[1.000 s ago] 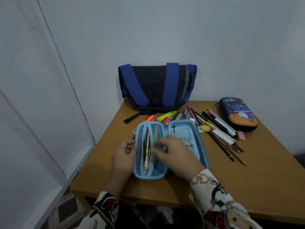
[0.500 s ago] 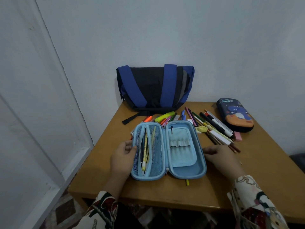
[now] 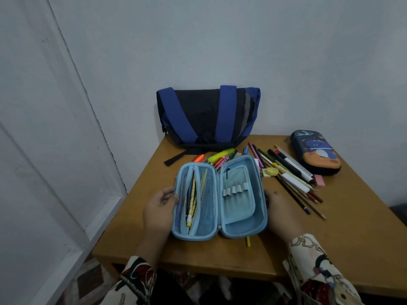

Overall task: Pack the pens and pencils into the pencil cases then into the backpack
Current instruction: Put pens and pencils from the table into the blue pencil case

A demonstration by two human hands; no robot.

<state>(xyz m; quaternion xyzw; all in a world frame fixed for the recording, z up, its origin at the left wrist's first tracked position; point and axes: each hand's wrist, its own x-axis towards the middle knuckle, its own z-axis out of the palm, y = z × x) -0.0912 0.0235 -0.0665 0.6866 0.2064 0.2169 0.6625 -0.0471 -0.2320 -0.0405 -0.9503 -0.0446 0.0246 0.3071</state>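
Wooden counter (image 3: 154,245) carries the open blue pencil case (image 3: 219,200), gripped by left hand (image 3: 159,209) and right hand (image 3: 278,209); loose pens (image 3: 293,172) beyond the right hand should slide into the elastic loops (image 3: 234,189).

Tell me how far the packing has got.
Done: a few pencils sit in the open light blue case. In hand: left hand and right hand hold its sides. Left: loose pens and pencils, dark case closed, backpack unfilled.
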